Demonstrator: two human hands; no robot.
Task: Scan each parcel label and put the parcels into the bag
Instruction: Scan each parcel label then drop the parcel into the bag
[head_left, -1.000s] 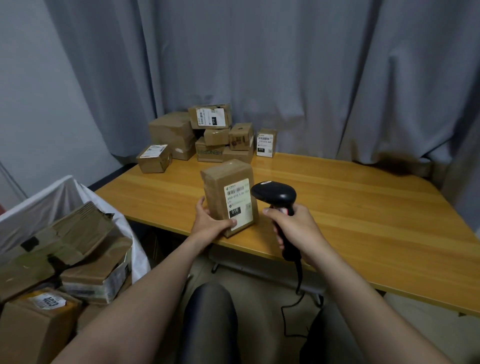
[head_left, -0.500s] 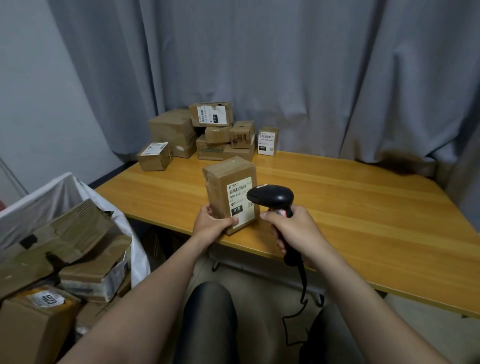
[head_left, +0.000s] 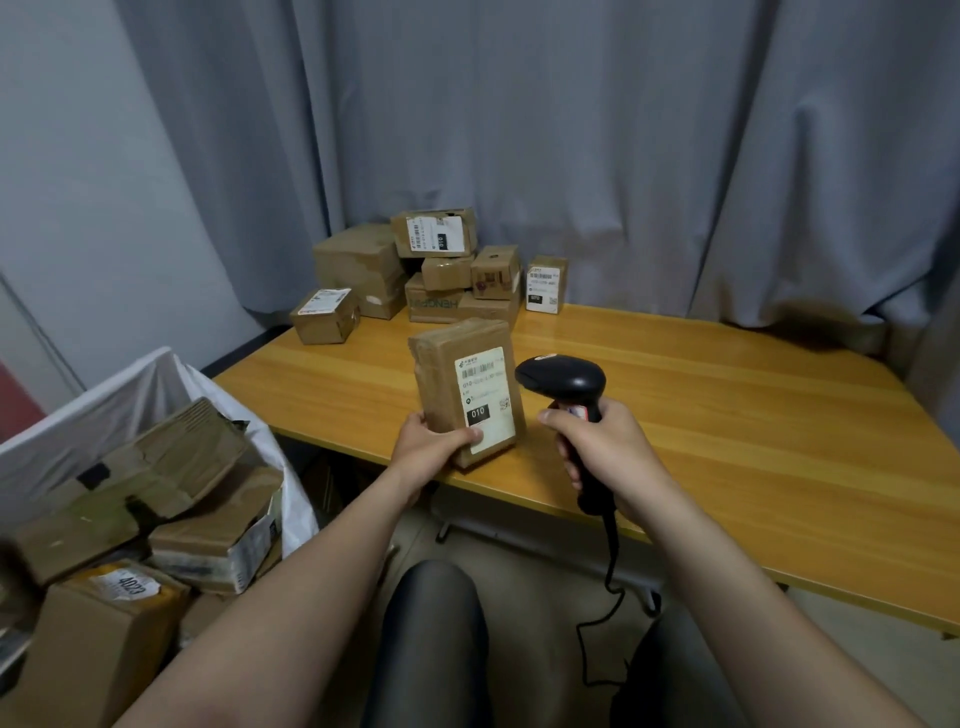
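Our left hand (head_left: 428, 447) grips the parcel (head_left: 441, 374), our right hand (head_left: 608, 452) the scanner (head_left: 561, 376) at its three o'clock; we should aim squarely at the label (head_left: 485, 400).

Brown taped parcel (head_left: 462, 395) stands upright at the table's (head_left: 727, 415) near edge, label side facing the person. Left hand (head_left: 431, 449) grips its lower left corner, thumb on the label (head_left: 485, 400): white, barcode on top, black "010" patch below. Black corded scanner (head_left: 563, 382) in the right hand (head_left: 602, 452), head just right of the label, aimed left. Pile (head_left: 415, 270) of brown parcels, some labelled, at the table's far left corner. White bag (head_left: 130, 395) stands open left of the table, crushed brown boxes (head_left: 208, 540) inside.
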